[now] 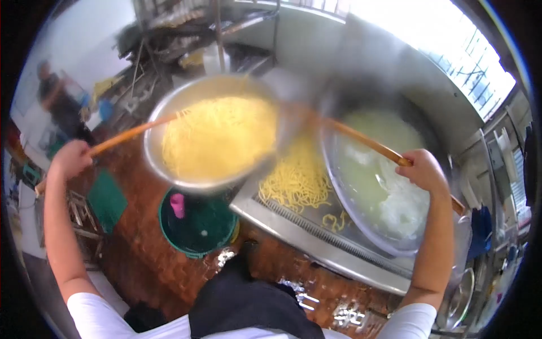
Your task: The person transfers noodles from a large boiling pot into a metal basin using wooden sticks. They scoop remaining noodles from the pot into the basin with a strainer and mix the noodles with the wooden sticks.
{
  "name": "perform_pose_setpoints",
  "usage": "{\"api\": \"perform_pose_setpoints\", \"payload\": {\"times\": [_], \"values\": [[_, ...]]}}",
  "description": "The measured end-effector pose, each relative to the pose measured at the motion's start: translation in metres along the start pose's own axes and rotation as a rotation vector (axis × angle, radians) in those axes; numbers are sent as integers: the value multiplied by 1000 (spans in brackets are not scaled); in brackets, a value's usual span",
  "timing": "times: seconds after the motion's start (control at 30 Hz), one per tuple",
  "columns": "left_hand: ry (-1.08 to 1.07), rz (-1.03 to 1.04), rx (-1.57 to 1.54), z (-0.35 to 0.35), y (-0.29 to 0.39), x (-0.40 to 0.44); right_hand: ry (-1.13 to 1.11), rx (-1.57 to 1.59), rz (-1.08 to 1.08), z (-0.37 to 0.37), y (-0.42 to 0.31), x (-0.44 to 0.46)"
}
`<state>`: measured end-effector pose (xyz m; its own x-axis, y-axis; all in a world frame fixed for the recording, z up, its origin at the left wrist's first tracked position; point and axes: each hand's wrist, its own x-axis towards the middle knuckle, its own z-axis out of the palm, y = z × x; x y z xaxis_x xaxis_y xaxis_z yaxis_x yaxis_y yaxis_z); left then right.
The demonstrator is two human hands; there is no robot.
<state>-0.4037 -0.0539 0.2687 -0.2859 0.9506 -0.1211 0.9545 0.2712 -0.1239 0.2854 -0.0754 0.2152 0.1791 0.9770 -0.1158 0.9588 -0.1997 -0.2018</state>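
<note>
My left hand [71, 160] is closed around a long wooden stick [132, 133]. Its far end reaches over the yellow noodles [220, 141] in a round metal basin [152, 161], and a few strands cling near the tip. In my right hand [423, 171] is a second wooden stick [361, 137], slanting inward above a large pan [351, 214] of foamy, pale liquid. Steam and blur hide that stick's far end. Between basin and pan, loose noodles [296, 183] lie on the metal counter [299, 226].
Below the basin, a green tub [197, 253] of dark water holds a pink dipper [178, 205] on the wet reddish floor. A green board [107, 200] is at left. Another person [61, 104] stands far left. A metal bowl [463, 296] is at lower right.
</note>
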Motion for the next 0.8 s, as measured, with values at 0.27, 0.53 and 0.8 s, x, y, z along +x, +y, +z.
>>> {"api": "perform_pose_setpoints", "payload": {"times": [0.27, 0.53, 0.8], "values": [[-15, -133, -188, 11, -5, 81, 48, -277, 52, 56, -6, 215], [-52, -282, -400, 39, -70, 100, -142, 74, -268, 171, -76, 418], [-133, -292, -569, 48, -86, 63, -8, 319, -264, 186, -95, 424]]}}
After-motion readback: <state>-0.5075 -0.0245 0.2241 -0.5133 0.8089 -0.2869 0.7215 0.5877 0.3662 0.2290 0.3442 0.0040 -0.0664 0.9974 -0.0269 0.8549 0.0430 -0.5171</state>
